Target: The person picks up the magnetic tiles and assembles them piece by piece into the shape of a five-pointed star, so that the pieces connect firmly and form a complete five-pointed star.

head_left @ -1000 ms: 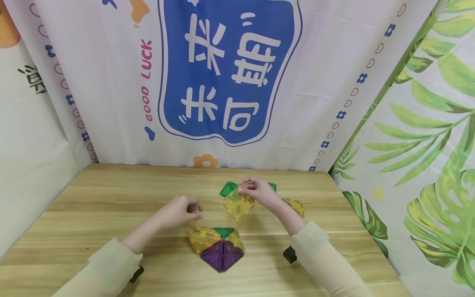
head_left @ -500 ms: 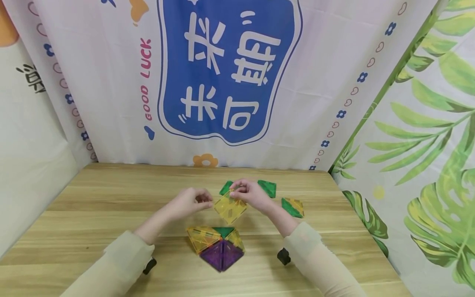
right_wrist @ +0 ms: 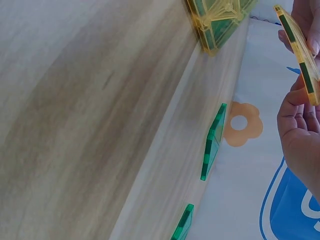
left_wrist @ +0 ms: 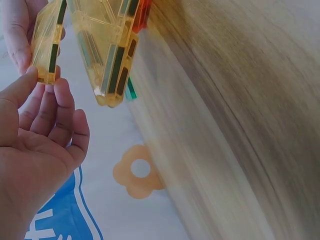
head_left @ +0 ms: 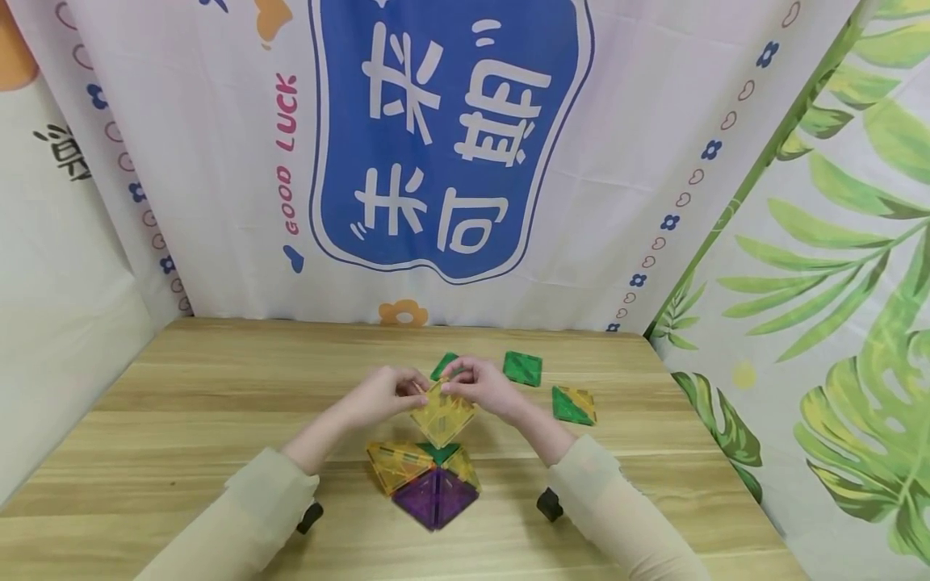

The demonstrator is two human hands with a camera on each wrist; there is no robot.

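A translucent yellow square magnetic tile (head_left: 441, 421) hangs corner-down just behind a tile structure. My right hand (head_left: 481, 387) pinches its upper right side between thumb and fingers. On the other side my left hand (head_left: 388, 395) pinches the upper left edge, thumb against it, as the left wrist view shows. The structure stands on the table below both hands. Its front has two purple triangles (head_left: 416, 499), flanked by yellow tiles (head_left: 395, 464), with a green piece (head_left: 437, 453) at the back. A bit of red shows at the yellow part in the left wrist view.
Behind the hands lies a green tile (head_left: 441, 367), partly hidden. Another green tile (head_left: 522, 368) lies at the back right. Nearer, a green triangle (head_left: 569, 407) lies against a yellow piece (head_left: 584, 399). A printed curtain (head_left: 240, 266) hangs along the wooden table's (head_left: 240, 387) far edge.
The right hand has brought the yellow square tile left and nearer, to behind the structure. The left hand has moved right and taken hold of the tile too. The structure has stayed in place.
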